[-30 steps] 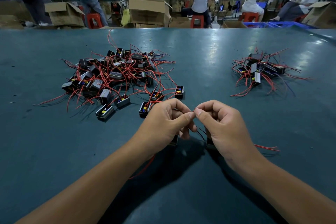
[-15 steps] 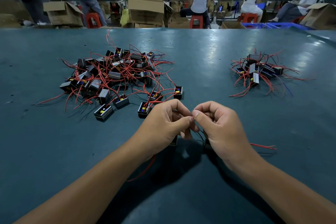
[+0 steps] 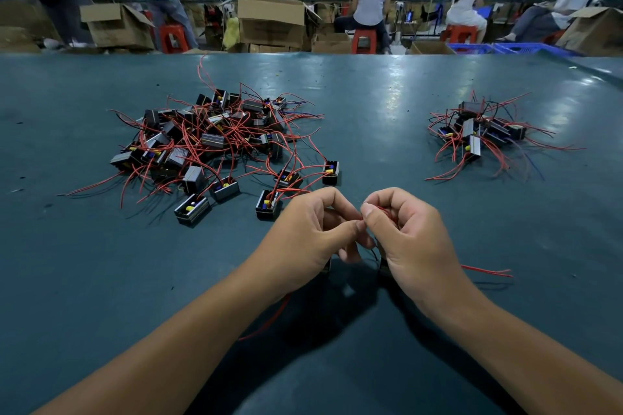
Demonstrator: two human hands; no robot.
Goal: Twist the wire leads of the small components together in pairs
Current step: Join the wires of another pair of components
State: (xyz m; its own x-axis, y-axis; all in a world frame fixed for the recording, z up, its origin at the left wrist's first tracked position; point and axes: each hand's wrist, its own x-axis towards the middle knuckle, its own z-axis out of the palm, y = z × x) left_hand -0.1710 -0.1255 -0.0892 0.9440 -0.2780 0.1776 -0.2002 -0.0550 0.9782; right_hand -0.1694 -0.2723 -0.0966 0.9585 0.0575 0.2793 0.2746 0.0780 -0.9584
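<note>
My left hand [image 3: 303,239] and my right hand [image 3: 414,239] meet thumb to thumb just above the table, both pinching thin wire leads [image 3: 361,218] between thumb and forefinger. Two small black components hang mostly hidden under my palms. A red lead [image 3: 485,270] trails out to the right of my right hand, and another red lead [image 3: 269,320] runs below my left wrist. A big heap of black components with red wires [image 3: 215,138] lies at the left. A smaller heap [image 3: 478,135] lies at the right.
The dark teal table [image 3: 101,280] stretches wide around my hands. A loose component [image 3: 268,209] sits just left of my left hand. Beyond the far edge are cardboard boxes [image 3: 273,20], red stools and several people.
My fingers have shifted slightly on the wire ends, the right thumb rolling over the leads. Both hands stay in the same spot. People in the background have moved.
</note>
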